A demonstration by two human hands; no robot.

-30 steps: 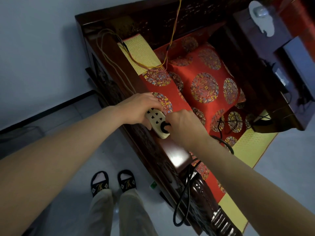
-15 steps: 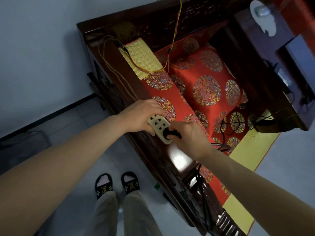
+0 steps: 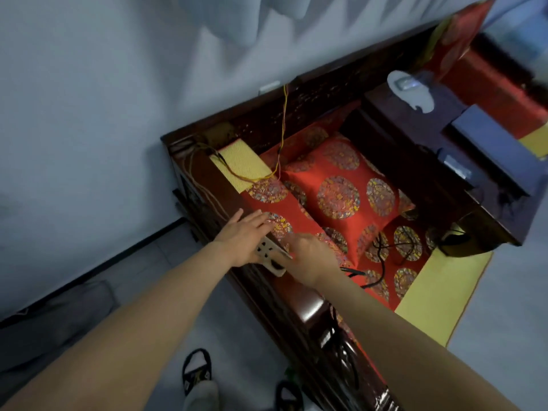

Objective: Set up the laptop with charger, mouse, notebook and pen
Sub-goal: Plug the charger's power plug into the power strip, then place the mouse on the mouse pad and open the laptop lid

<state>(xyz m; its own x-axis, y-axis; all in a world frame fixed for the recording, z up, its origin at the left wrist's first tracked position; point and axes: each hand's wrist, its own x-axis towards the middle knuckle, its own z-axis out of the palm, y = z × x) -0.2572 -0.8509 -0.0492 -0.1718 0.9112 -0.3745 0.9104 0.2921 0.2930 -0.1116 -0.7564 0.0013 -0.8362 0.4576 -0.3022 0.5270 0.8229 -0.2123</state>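
A cream power strip [image 3: 268,256] lies on the dark wooden armrest [image 3: 308,307] of a carved sofa. My left hand [image 3: 244,232] hovers over its far end with the fingers spread flat and holding nothing. My right hand [image 3: 310,258] is curled against the near end of the strip, and the plug is hidden under it. The black charger cable [image 3: 382,256] runs from under my right wrist across the red seat cushion [image 3: 350,200]. A closed grey-blue laptop [image 3: 498,146] rests on the dark side table [image 3: 430,185] at the right.
Yellow and orange wires [image 3: 280,137] hang from a wall socket down onto the sofa. A white object [image 3: 412,93] and a small grey device [image 3: 455,169] sit on the side table. A yellow mat [image 3: 439,295] edges the seat. My sandalled feet [image 3: 197,372] stand on the tiled floor.
My left hand has let go of the power strip and spread open above it. The right hand stayed at the strip's near end. The view has tilted up and pulled back.
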